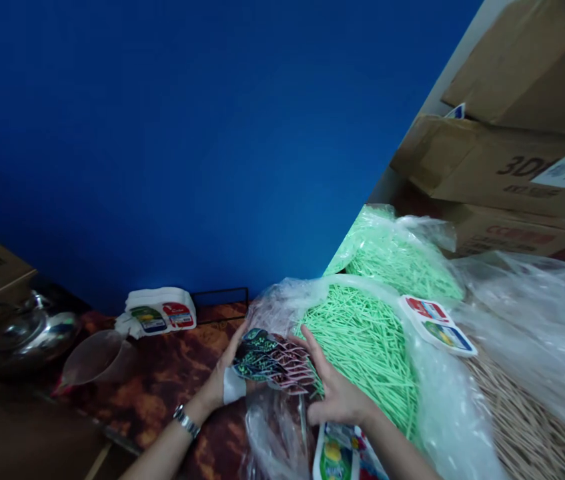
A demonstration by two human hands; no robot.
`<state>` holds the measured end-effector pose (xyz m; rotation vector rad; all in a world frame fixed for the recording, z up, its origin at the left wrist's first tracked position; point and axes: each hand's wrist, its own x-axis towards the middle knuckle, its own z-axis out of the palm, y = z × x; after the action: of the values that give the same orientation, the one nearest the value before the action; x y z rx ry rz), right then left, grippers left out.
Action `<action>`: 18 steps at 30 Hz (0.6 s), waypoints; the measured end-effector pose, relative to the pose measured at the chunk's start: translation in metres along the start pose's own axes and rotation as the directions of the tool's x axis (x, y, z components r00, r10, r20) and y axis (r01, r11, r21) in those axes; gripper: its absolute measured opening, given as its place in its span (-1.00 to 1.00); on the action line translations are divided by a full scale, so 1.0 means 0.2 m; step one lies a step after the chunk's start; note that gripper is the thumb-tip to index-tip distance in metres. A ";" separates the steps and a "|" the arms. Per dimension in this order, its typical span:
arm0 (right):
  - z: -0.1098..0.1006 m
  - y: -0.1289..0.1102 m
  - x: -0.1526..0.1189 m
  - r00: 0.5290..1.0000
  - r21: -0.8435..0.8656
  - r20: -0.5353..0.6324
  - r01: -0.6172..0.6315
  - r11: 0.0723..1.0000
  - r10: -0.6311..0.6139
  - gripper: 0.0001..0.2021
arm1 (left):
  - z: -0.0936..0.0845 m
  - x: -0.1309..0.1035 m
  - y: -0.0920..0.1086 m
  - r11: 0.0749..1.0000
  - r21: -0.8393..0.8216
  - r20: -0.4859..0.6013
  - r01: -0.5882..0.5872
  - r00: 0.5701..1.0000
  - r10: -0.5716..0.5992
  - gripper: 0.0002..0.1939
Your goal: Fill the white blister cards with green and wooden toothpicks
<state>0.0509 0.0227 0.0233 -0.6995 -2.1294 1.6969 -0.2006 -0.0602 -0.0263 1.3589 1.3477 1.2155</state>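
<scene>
Left hand point(232, 367) and right hand point(335, 393) hold dark, wavy-edged printed packets point(276, 361) beside thin green sticks point(362, 347).

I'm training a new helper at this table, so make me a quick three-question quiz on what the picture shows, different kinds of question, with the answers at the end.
1. Multiple choice: where is the metal wristwatch worn?
A) on the right wrist
B) on the left wrist
C) on neither wrist
2. True or false: the open bag of green strands lies to the left of the patterned pieces held in the left hand.
3. Fill in the blank: the shiny metal vessel stands near the ____ edge of the picture.

Key: 1. B; 2. False, it lies to their right; 3. left
</scene>
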 end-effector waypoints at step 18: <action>0.30 -0.22 0.36 0.886 -0.258 -0.089 0.420 0.870 -0.454 -0.02 | -0.22 -0.29 0.25 0.965 0.223 -0.404 -0.136 0.888 0.218 -0.07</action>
<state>-0.0475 0.0072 0.0496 -0.3418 -2.1901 1.1351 -0.2314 -0.1242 0.0268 1.4247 1.7068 1.6129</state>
